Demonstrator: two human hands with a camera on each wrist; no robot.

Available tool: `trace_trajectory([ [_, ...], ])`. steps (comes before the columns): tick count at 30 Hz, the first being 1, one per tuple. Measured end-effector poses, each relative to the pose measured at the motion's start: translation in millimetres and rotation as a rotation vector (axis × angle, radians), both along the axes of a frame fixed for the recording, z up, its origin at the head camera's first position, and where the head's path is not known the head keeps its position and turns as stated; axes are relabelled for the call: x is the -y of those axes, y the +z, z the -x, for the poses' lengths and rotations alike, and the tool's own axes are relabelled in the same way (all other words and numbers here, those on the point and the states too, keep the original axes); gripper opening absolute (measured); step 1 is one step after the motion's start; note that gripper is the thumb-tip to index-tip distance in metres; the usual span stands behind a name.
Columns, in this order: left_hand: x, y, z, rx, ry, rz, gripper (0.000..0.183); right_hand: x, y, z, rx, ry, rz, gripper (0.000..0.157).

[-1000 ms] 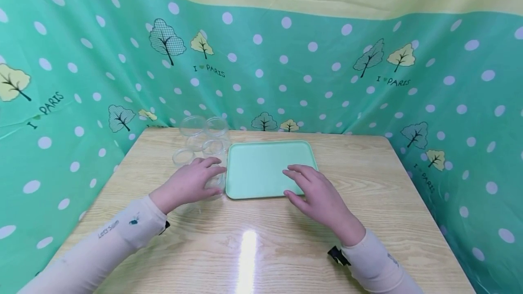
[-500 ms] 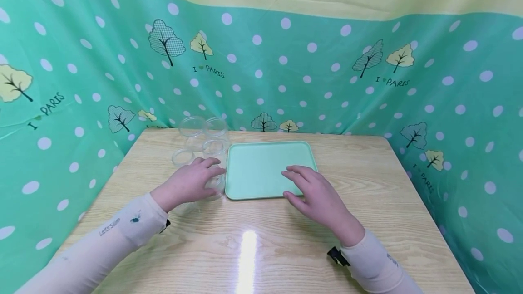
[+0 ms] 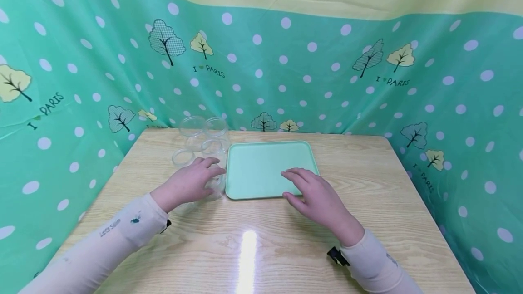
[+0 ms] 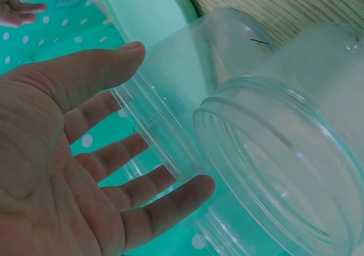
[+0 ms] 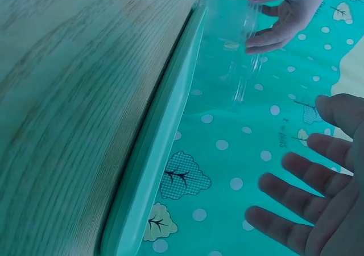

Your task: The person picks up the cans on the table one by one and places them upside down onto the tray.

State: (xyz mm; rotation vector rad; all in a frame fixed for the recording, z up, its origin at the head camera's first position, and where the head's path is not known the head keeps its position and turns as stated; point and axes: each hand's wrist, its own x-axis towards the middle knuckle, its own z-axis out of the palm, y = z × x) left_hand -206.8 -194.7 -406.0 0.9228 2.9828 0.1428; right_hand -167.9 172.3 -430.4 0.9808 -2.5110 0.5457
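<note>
My left hand [image 3: 185, 185] hovers at the left of the table, over a clear plastic jar [image 4: 176, 68]. Its fingers are spread and loosely bent, the tips right at the jar's threaded rim. A second clear jar [image 4: 284, 170] stands beside the little finger with its wide mouth uncovered. Past the left fingers, more see-through jars [image 3: 192, 127] stand grouped, several in all and partly hidden by the hand. My right hand [image 3: 320, 198] hangs over the near right corner of a pale green tray [image 3: 261, 171], fingers apart and relaxed, holding nothing.
The wooden table [image 3: 359, 221] extends in front and to the right of the tray. A green dotted curtain [image 3: 286, 80] with printed trees hangs close behind the table and along both sides. A bright light reflection [image 3: 247, 257] lies on the tabletop near the front.
My left thumb has drawn slightly inward to the left, and my right fingers have dipped a little. The jars and tray stay in place.
</note>
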Motion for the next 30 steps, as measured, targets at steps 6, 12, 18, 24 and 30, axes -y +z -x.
trace_trajectory([
  [6, 0, 0.5, -1.3, 0.011, -0.003, -0.005, 0.055, 0, 0.9, -1.5, 0.000, -0.011, 0.003, 0.050],
  [12, 1, 4.1, -4.7, 0.032, -0.016, -0.043, 0.054, 1, 2.2, -2.0, 0.002, -0.025, 0.000, 0.050],
  [18, 3, 8.7, -7.2, 0.040, -0.019, -0.058, 0.054, 0, 2.9, -1.9, 0.015, -0.031, 0.001, 0.050],
  [24, 2, 15.9, -11.4, 0.019, -0.017, -0.073, 0.054, -1, 3.7, -1.5, -0.021, -0.021, 0.011, 0.049],
  [30, 1, 29.1, -16.7, 0.024, 0.008, -0.076, 0.054, -2, 2.7, -0.1, -0.035, -0.027, 0.013, 0.049],
])
